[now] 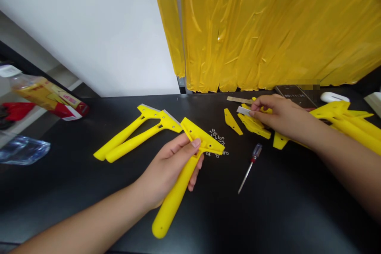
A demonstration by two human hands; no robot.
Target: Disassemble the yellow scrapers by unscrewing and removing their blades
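Note:
My left hand (166, 164) is closed around the neck of a yellow scraper handle (175, 198), its wide head showing bare screw holes and no blade. Between the thumb and fingers of my right hand (275, 113) is a thin metal scraper blade (243, 111), above flat yellow cover plates (255, 127). Another, brownish metal strip (238, 99) lies just behind that blade. One loose cover plate (232, 122) sits to the left of the pile. Small screws (220, 139) are scattered beyond the held handle's head. A screwdriver (250, 168) rests on the table between my hands.
Two yellow scrapers (135, 141) fitted with blades lie at left. More yellow handles (349, 121) are piled at right, near a phone (299, 96) and a white rounded object (334, 97). A bottle (49, 94) lies far left. Yellow plastic sheeting (268, 27) hangs behind the black table.

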